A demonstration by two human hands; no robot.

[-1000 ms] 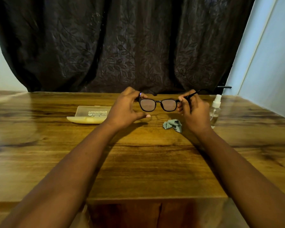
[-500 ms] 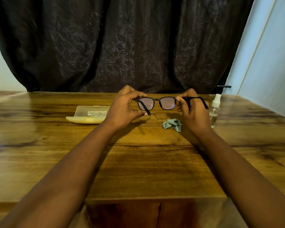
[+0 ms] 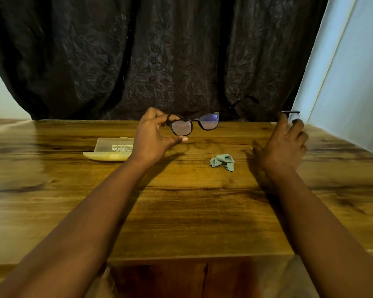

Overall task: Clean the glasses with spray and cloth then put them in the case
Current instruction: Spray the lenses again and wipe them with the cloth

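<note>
Both hands are raised over the far half of the wooden table (image 3: 181,211). By the left hand (image 3: 153,136) the glasses (image 3: 194,124) are held clear of the tabletop: the frame's left end is pinched between the curled fingers above and the thumb below, and the lenses are tilted, the right side higher, with one temple arm reaching back toward the dark curtain (image 3: 159,57). The right hand (image 3: 282,145) is seen well apart from the glasses, near the table's far right corner, its fingers spread and extended; it is blurred, so whether anything is touched behind it cannot be told, though nothing is seen gripped in it. The spray bottle is not made out in this view and is possibly hidden behind that hand.

A crumpled green cloth (image 3: 222,162) is lying on the table between the two hands, nearer the right one and touched by neither. The pale case (image 3: 110,149) is lying open on the table to the left of the left hand, partly covered by it at its right end, with its clear lid laid back and some printed lettering on it. A pale wall panel (image 3: 349,93) is seen at the right, beside the curtain.
</note>
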